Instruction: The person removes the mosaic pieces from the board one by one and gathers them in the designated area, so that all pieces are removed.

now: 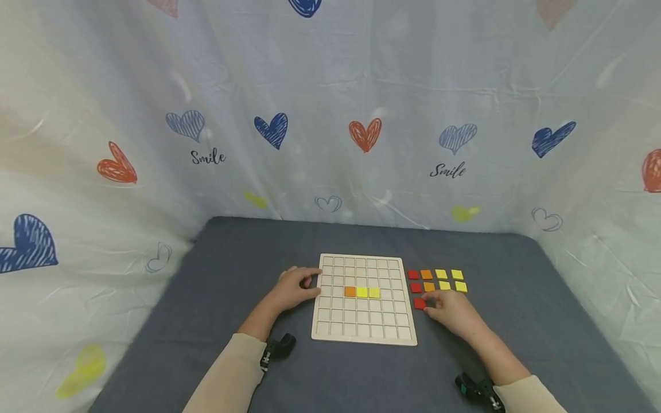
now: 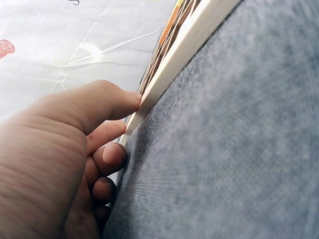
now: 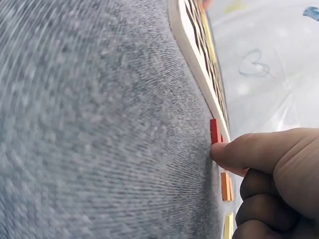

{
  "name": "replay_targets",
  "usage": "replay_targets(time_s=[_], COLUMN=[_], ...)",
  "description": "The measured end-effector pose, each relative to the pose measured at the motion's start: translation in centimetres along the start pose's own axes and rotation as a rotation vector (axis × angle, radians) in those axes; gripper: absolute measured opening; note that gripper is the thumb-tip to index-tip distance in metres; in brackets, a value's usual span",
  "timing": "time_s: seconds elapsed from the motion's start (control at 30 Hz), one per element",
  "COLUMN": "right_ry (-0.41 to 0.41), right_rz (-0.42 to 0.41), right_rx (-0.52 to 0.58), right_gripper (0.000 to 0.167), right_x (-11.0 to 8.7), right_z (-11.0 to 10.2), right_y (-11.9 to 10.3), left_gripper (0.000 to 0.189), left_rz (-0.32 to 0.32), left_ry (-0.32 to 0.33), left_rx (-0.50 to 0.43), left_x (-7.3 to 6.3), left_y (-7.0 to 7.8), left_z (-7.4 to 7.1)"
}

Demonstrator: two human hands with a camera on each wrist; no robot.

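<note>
A pale wooden grid board (image 1: 361, 332) lies on the dark cloth. One orange tile (image 1: 350, 292) and two yellow tiles (image 1: 368, 292) sit side by side in one of its rows. Against the board's left edge, my left hand (image 1: 292, 288) rests its thumb and index finger; the left wrist view shows the thumb (image 2: 117, 102) touching the wooden rim. Right of the board, my right hand (image 1: 454, 312) pinches the nearest red tile (image 1: 419, 303) between thumb and index finger. In the right wrist view the thumb meets that red tile's (image 3: 215, 130) edge, while the other fingers are curled.
Beyond the right hand lie two more red tiles (image 1: 413, 275), two orange tiles (image 1: 426, 274) and several yellow tiles (image 1: 441, 273), in columns on the dark tablecloth (image 1: 289, 241). A white curtain (image 1: 320, 74) printed with hearts hangs behind and beside the table.
</note>
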State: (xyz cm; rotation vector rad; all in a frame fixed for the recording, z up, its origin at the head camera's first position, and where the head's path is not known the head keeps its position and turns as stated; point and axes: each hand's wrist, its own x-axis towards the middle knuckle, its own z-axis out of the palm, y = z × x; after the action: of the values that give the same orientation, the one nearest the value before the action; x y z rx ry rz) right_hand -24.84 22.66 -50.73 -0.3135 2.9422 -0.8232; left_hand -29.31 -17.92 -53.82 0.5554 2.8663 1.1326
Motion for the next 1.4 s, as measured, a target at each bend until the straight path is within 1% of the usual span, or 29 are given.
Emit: replay_targets(time_s=[0.17, 0.3, 0.47, 0.57, 0.63, 0.7, 0.8, 0.97, 1.2, 1.4], right_ry=[0.001, 0.031, 0.088, 0.135, 0.150, 0.150, 0.127, 0.116, 0.092, 0.056], right_rz=[-0.002, 0.001, -0.009, -0.026, -0.030, -0.036, -0.032, -0.053, -0.109, -0.119], right_rx=[0.014, 0.039, 0.099, 0.124, 0.133, 0.150, 0.199, 0.275, 0.295, 0.320], right_gripper=[0.029, 0.035, 0.039, 0.038, 0.038, 0.038, 0.040, 0.041, 0.043, 0.038], right_x=[-0.4, -0.7, -0.9, -0.7, -0.7, -0.6, -0.6, 0.1, 1.2, 2.0], right_z=[-0.7, -1.8, -3.1, -3.6, -3.9, -4.1, -4.3, -3.8, -2.5, -0.4], right_y=[-0.2, -0.6, -1.4, -2.1, -2.8, -3.5, -4.7, -6.5, -8.7, -10.2], left_gripper=[0.047, 0.047, 0.046, 0.046, 0.046, 0.046, 0.046, 0.047, 0.047, 0.047], left_rz=[0.000, -0.001, 0.003, 0.005, 0.008, 0.010, 0.010, 0.011, 0.013, 0.008], left_ry=[-0.004, -0.003, 0.001, 0.000, 0.000, 0.000, -0.002, -0.004, 0.001, -0.010], left_rx=[0.000, 0.007, 0.008, 0.008, 0.007, 0.006, 0.005, 0.006, 0.004, 0.006], left_x=[-0.1, -0.1, 0.0, 0.0, 0.0, 0.0, 0.0, 0.1, 0.0, 0.0], left_y=[0.1, 0.1, 0.1, 0.0, 0.0, 0.0, -0.1, -0.1, -0.1, 0.1], left_z=[-0.1, -0.1, -0.1, -0.1, -0.1, -0.1, 0.0, 0.0, -0.1, -0.2])
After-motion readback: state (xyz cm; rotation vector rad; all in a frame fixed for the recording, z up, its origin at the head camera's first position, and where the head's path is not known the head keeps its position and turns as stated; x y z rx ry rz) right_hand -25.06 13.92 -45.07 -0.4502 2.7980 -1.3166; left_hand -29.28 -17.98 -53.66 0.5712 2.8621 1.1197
